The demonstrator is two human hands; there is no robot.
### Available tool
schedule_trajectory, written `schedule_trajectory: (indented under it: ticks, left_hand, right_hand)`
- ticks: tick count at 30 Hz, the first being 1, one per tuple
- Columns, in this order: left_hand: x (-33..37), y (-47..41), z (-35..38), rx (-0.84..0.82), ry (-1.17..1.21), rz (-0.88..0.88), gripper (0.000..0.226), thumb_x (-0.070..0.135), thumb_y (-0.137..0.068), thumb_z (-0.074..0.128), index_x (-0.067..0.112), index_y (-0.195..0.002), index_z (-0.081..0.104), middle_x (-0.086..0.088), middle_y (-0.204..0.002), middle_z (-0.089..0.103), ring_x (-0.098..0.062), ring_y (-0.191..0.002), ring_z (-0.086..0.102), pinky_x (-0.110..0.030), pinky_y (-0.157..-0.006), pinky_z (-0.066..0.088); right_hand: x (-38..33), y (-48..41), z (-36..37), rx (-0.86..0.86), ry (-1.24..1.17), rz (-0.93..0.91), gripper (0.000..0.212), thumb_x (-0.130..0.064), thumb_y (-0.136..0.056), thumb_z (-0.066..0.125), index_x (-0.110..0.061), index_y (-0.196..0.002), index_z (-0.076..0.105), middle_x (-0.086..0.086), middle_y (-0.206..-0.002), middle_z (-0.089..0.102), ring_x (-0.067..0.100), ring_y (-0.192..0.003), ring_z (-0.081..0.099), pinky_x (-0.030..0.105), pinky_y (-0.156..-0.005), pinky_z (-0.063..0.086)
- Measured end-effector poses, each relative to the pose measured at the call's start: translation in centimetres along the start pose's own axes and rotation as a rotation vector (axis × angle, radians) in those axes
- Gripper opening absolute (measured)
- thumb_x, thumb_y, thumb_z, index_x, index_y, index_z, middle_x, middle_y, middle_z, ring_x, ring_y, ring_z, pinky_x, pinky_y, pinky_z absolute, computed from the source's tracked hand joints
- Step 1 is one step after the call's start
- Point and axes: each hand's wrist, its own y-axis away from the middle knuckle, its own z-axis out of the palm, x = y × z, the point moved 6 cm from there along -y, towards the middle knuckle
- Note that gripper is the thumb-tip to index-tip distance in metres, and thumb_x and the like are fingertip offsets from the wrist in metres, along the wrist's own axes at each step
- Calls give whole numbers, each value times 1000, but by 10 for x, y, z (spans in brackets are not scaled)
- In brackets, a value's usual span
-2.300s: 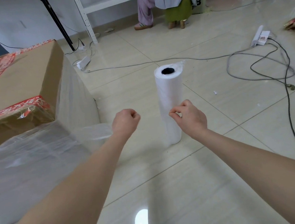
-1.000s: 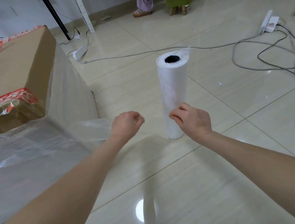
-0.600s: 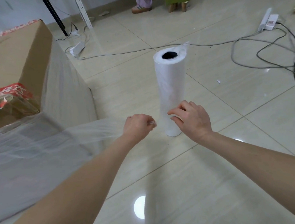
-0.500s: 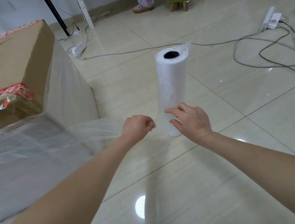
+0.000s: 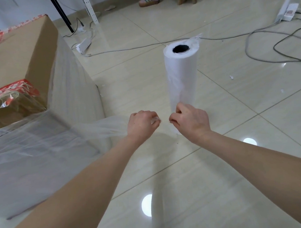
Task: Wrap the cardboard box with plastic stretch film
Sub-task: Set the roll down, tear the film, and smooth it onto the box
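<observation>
Look, left hand (image 5: 143, 124) grip clamped on stretch film (image 5: 102, 129) trailing from the cardboard box (image 5: 15, 52) at left; right hand (image 5: 191, 122) grip pinched together, seemingly on that film too, before the upright roll (image 5: 180, 72).

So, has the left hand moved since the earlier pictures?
Yes. The left hand has moved rightward, closer to the standing film roll.

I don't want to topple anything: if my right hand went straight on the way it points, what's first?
Probably the lower part of the stretch film roll, just beyond your right hand; depth is unclear.
</observation>
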Motion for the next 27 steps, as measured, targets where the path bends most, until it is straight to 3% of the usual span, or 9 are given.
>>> schedule_trajectory:
  ticks: [3,6,9,13,15,19,21,23,27]
  left_hand:
    - [-28,0,-5,30,18,-171,24,25,-90,47,11,-89,67,-14,-91,68,-35,-90,59,-34,-72,43]
    - [-33,2,0,-19,19,-168,21,25,-87,48,15,-91,66,-11,-93,68,-34,-89,59,-31,-68,39]
    - [-17,0,13,-126,-14,-38,29,28,-82,53,21,-109,59,-2,-108,65,-26,-102,56,-33,-86,38]
    - [7,-8,25,-175,-58,75,80,40,-72,61,22,-143,28,2,-137,47,-20,-129,37,-36,-109,24]
    - [18,-11,34,-219,-97,82,89,44,-73,62,21,-147,19,1,-142,42,-18,-135,30,-40,-114,18]
    - [21,-16,45,-289,-118,-7,64,36,-82,56,23,-141,34,-2,-122,58,-20,-125,42,-40,-110,21]
    - [18,-16,39,-247,-126,-42,32,30,-86,48,24,-115,60,1,-97,65,-22,-103,54,-34,-94,32]
    - [16,-15,34,-210,-95,-59,22,28,-87,45,21,-85,66,2,-79,62,-25,-87,56,-31,-79,34]
    - [16,-11,29,-185,-82,33,25,33,-92,46,22,-93,69,1,-93,65,-23,-89,56,-29,-76,32]
  right_hand:
    - [18,5,-3,0,3,53,21,-32,-97,46,-29,-101,66,-3,-101,48,17,-94,48,27,-60,26]
    - [29,7,-3,24,49,64,22,-33,-98,44,-30,-101,66,-4,-105,49,18,-94,49,27,-59,26]
    - [28,7,-1,45,41,54,22,-33,-97,45,-29,-100,66,-3,-105,50,18,-93,50,27,-59,27]
    - [32,6,-1,90,20,57,20,-33,-95,49,-27,-97,68,-1,-102,51,20,-90,50,27,-58,27]
    - [30,5,-1,105,17,45,20,-32,-94,50,-25,-95,69,0,-100,52,21,-89,51,28,-58,27]
    - [28,7,-1,124,-1,27,20,-31,-93,53,-21,-96,70,3,-99,53,25,-86,51,30,-59,28]
    - [31,8,-1,119,0,31,20,-32,-93,53,-20,-97,69,4,-100,53,25,-87,51,31,-61,30]
    - [33,8,-1,110,2,36,20,-34,-93,53,-23,-100,67,2,-102,52,24,-90,51,30,-63,30]
    - [25,6,4,45,-17,-4,32,-37,-94,49,-37,-126,52,-1,-106,55,23,-91,58,29,-64,30]
